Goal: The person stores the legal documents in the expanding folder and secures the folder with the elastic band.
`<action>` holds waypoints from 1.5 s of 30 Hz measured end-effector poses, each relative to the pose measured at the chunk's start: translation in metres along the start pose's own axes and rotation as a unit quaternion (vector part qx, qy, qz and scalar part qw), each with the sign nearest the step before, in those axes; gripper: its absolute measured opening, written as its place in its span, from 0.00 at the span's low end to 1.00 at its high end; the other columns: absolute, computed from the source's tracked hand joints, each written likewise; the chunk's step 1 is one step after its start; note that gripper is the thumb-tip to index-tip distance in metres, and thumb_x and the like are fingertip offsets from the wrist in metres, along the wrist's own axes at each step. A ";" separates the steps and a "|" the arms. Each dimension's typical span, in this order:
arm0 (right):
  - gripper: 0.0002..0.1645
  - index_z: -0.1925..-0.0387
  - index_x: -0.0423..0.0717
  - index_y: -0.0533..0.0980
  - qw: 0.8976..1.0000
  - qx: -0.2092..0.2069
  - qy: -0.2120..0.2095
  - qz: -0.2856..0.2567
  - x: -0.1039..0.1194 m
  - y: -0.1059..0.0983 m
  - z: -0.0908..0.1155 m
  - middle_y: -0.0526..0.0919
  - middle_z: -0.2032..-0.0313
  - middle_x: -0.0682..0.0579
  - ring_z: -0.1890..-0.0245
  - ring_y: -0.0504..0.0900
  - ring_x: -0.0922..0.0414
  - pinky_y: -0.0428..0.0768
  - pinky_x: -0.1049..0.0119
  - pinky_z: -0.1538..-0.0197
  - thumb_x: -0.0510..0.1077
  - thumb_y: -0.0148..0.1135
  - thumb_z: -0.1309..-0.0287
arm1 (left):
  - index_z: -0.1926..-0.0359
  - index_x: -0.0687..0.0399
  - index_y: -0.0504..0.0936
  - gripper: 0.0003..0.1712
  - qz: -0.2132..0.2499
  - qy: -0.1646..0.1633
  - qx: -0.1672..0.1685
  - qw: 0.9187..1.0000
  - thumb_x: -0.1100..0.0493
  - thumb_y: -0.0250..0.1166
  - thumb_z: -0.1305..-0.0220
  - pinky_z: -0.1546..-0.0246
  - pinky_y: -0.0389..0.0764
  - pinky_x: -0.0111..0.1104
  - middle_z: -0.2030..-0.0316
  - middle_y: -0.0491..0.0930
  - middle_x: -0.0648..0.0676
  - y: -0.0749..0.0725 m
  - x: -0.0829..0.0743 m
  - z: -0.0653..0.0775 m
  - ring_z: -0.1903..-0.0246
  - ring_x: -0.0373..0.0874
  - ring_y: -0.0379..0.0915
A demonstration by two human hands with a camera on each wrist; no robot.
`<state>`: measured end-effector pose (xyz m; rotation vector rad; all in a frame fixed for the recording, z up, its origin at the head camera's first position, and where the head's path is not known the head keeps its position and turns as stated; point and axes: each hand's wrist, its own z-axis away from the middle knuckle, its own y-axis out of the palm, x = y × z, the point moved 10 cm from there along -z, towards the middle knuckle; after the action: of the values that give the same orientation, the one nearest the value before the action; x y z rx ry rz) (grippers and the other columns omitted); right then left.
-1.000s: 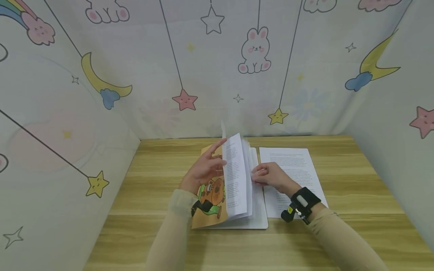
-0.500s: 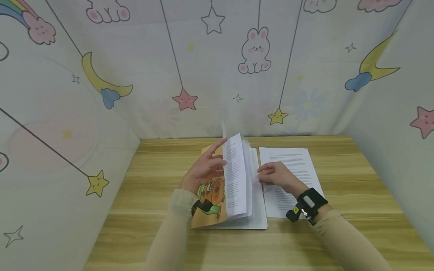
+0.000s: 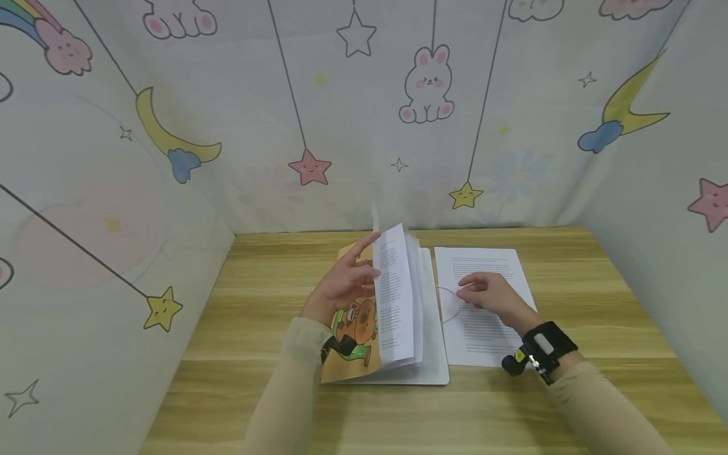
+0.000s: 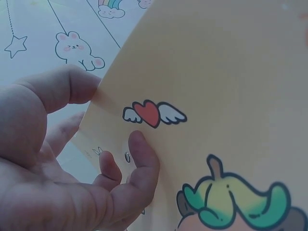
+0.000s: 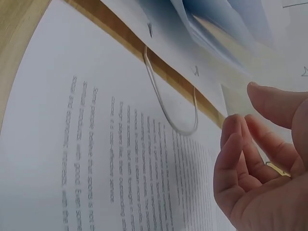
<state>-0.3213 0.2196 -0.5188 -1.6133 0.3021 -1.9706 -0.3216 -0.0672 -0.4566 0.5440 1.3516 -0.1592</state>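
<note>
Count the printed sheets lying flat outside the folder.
1 visible: the printed sheet flat on the table, right of the folder, partly behind the right hand. More could be hidden beneath.

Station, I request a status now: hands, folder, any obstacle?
Left hand holds cartoon folder cover. Right hand empty, over printed sheet. White loop juts from folder over sheet. No obstacle seen.

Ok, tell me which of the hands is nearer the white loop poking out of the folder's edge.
Right. The right hand is just beyond the white loop's curved end, over the loose printed sheet; the left hand is across the folder, at its illustrated cover.
</note>
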 end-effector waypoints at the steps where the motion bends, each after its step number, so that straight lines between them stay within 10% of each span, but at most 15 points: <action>1: 0.27 0.39 0.36 0.78 1.000 -0.005 0.004 0.003 -0.003 -0.004 0.002 0.87 0.51 0.40 0.54 0.83 0.49 0.83 0.57 0.53 0.48 0.70 0.32 | 0.23 0.22 0.65 0.46 0.000 0.000 0.000 1.000 0.73 0.56 0.28 0.57 0.80 0.42 0.33 0.64 0.76 0.000 0.000 0.000 0.50 0.61 0.73; 26: 0.40 0.31 0.30 0.66 0.988 -0.085 0.081 0.101 -0.051 -0.066 0.029 0.67 0.33 0.23 0.36 0.71 0.30 0.75 0.38 0.39 0.52 0.67 0.31 | 0.22 0.22 0.65 0.46 0.001 0.006 0.001 1.000 0.73 0.58 0.28 0.60 0.79 0.41 0.34 0.64 0.77 -0.001 -0.001 0.002 0.57 0.57 0.74; 45: 0.65 0.29 0.24 0.55 0.951 -0.112 0.175 0.229 -0.080 -0.077 0.031 0.61 0.46 0.17 0.47 0.61 0.26 0.70 0.36 0.51 0.60 0.81 0.50 | 0.20 0.25 0.62 0.46 0.002 0.011 0.005 1.000 0.73 0.57 0.28 0.59 0.78 0.40 0.36 0.64 0.75 0.000 -0.003 0.004 0.54 0.56 0.74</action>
<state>-0.3049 0.3322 -0.5382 -1.1671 0.9774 -1.8848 -0.3189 -0.0699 -0.4529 0.5581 1.3709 -0.1574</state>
